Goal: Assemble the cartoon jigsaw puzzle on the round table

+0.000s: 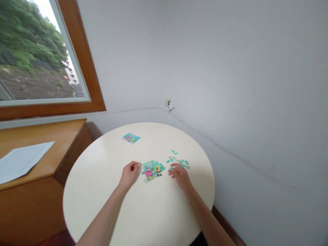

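Note:
A partly joined jigsaw puzzle (pixel 153 169) with cartoon figures on a green ground lies on the round white table (pixel 143 212). Just left of it is my left hand (pixel 130 173), its thumb and fingers curled together; whatever they may pinch is too small to make out. My right hand (pixel 180 176) hovers or rests right of the puzzle, fingers apart, and no piece shows in its grip. Loose green puzzle pieces (pixel 183 162) are spread just beyond these fingers, some partly covered by them.
Toward the table's far left lies a picture card (pixel 131 137) with similar figures. A wooden cabinet (pixel 69 143) with a pale sheet (pixel 24 160) on it stands at left, below a window. White walls meet behind the table, near a wall socket (pixel 167 103).

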The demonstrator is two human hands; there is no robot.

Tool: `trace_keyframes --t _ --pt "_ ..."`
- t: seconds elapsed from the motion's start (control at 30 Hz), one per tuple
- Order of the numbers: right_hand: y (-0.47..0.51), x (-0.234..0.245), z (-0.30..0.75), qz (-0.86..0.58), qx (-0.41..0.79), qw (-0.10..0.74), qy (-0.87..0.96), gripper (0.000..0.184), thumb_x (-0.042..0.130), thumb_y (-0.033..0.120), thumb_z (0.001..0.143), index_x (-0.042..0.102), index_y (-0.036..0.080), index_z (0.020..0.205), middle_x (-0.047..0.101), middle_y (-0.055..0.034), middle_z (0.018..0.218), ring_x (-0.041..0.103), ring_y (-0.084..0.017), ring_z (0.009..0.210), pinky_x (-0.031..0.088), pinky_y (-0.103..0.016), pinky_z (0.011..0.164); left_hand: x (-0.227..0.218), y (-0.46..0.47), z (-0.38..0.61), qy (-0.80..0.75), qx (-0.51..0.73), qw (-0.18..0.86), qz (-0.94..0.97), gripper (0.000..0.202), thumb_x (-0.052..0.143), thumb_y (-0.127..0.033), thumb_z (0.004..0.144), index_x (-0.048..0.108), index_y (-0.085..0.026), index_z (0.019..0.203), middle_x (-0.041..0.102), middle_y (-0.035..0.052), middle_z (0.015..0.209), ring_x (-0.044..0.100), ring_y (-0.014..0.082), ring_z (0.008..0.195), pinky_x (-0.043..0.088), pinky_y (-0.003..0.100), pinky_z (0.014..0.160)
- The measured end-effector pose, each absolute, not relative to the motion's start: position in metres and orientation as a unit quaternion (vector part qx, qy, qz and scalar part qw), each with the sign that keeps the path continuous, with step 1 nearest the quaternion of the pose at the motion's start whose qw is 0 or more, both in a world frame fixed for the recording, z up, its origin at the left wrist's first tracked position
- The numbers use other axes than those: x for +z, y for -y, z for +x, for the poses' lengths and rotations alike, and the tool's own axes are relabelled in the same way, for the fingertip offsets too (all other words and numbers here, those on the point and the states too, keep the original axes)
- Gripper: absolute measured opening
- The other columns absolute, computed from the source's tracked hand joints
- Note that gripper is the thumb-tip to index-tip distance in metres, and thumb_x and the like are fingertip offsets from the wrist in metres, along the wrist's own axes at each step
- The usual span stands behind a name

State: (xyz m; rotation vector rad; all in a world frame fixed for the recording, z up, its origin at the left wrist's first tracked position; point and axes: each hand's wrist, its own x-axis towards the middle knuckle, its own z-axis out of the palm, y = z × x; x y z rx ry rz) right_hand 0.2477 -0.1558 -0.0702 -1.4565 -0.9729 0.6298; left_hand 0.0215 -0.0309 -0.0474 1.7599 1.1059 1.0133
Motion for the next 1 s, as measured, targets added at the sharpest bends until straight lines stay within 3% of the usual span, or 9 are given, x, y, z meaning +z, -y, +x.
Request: trace_keyframes --t 0.2,0.67,1.0 --pt "0.1563 -0.0695 0.2473 -0.626 0.273 0.600 0.417 0.029 0.055 0.046 0.068 0.054 0.021 0.082 0.067 -0.0014 0.061 0.068 -0.018 0.061 0.050 -0.026 0.048 -0.0485 0.0306 0.0212 -0.436 0.402 0.403 0.697 0.030 0.050 -0.043 0.065 0.065 -0.016 0.070 0.051 -0.0022 0.053 0.043 0.0127 0.053 0.032 0.025 0.055" --pt "0.1539 -0.0771 0.2506 -0.626 0.260 0.595 0.433 0.036 0.051 0.047 0.072 0.061 0.020 0.093 0.065 -0.0019 0.060 0.070 -0.021 0.070 0.053 -0.028 0.051 -0.0498 0.0295 0.0210 -0.436 0.408 0.392 0.700 0.028 0.050 -0.039 0.066 0.066 -0.016 0.070 0.053 -0.0022 0.052 0.045 0.0124 0.051 0.034 0.025 0.054" --pt "0.1560 -0.0701 0.2493 -0.625 0.280 0.593 0.423 0.032 0.057 0.048 0.069 0.058 0.020 0.085 0.068 -0.0028 0.065 0.069 -0.020 0.066 0.052 -0.026 0.049 -0.0495 0.0300 0.0206 -0.439 0.406 0.403 0.693 0.030 0.051 -0.043 0.064 0.064 -0.017 0.069 0.052 -0.0022 0.052 0.044 0.0130 0.053 0.033 0.026 0.055"
